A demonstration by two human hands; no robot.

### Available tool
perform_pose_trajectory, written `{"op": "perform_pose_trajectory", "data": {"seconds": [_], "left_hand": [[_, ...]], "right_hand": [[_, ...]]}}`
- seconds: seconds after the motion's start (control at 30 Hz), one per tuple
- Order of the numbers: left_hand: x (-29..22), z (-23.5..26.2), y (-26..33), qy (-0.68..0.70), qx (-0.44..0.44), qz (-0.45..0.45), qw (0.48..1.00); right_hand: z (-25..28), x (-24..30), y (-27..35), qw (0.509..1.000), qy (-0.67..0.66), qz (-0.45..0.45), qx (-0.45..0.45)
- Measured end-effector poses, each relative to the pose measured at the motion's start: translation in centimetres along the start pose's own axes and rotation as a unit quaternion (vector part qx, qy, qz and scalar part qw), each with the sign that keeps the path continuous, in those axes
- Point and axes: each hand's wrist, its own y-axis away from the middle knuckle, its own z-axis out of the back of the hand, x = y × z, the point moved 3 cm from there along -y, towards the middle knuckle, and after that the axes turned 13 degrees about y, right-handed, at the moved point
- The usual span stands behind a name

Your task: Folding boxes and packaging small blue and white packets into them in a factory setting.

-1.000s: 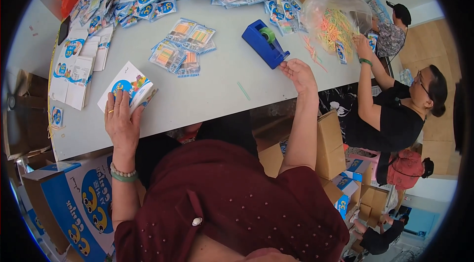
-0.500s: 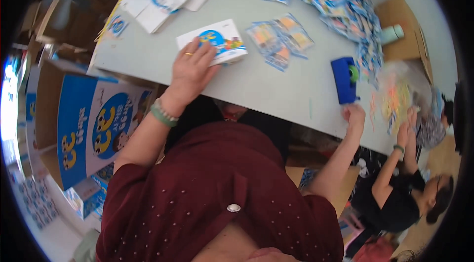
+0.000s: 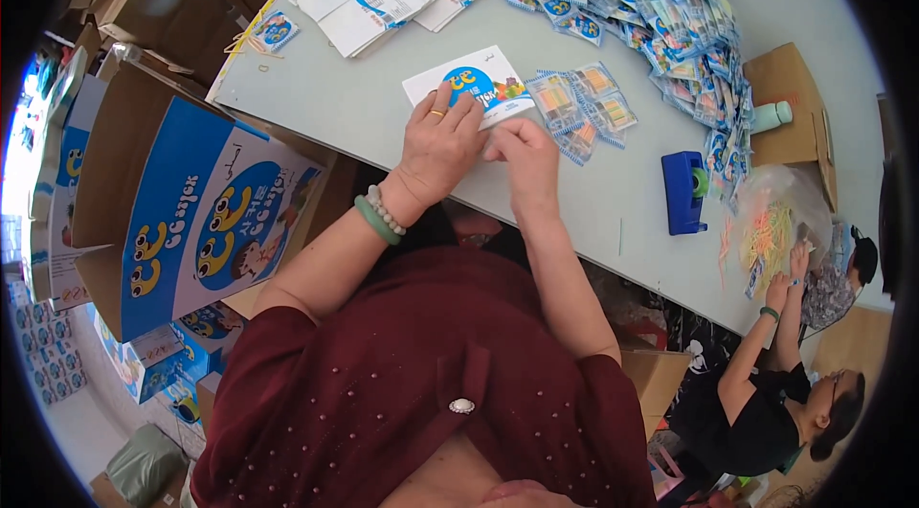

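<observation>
L hand lies palm-down w/ fingers spread flat on near edge of a small white-and-blue carton, pressing it to the grey surface; wrist bent, forearm coming up from lower left, green bangle + bead bracelet at wrist. R hand just beside it, fingers curled, thumb & fingertips pinching the carton's near right corner; forearm runs up from lower centre. Carton sits flat near the surface's front edge, touching both hands. Just right of it, a small cluster of clear sachets. Blue tape dispenser further right, apart. Big sachet heap at the far side. Open printed box stands left, below the surface edge.
</observation>
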Motion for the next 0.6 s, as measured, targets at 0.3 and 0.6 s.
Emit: {"op": "perform_pose_trajectory", "data": {"seconds": [0.3, 0.6], "left_hand": [[0.7, 1.2, 0.8, 0.103, -0.025, 0.025, 0.994], [0.1, 1.5, 0.7, 0.045, 0.068, -0.014, 0.997]], "right_hand": [[-1.5, -0.9, -0.8, 0.985, -0.115, -0.126, 0.016], [-1.3, -1.7, -1.0, 0.998, -0.034, -0.055, 0.016]]}}
